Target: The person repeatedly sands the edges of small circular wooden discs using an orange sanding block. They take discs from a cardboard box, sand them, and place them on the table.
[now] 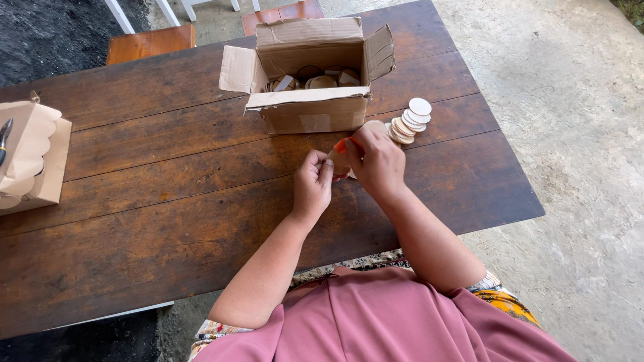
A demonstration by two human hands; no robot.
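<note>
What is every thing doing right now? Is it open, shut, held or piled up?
Cardboard box: open, flaps up, wooden discs inside.
Disc pile: leaning stack on the table, beside the box.
Left hand: closed on a small wooden piece.
Right hand: gripping the same piece.
Paper box: at the table's left edge; open or shut unclear.

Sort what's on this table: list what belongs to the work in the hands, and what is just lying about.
In use: left hand and right hand holding a pale round wooden disc; stack of matching round discs; open brown cardboard box holding more discs.

Lying about: tan scalloped paper box; orange-brown wooden chairs.
</note>
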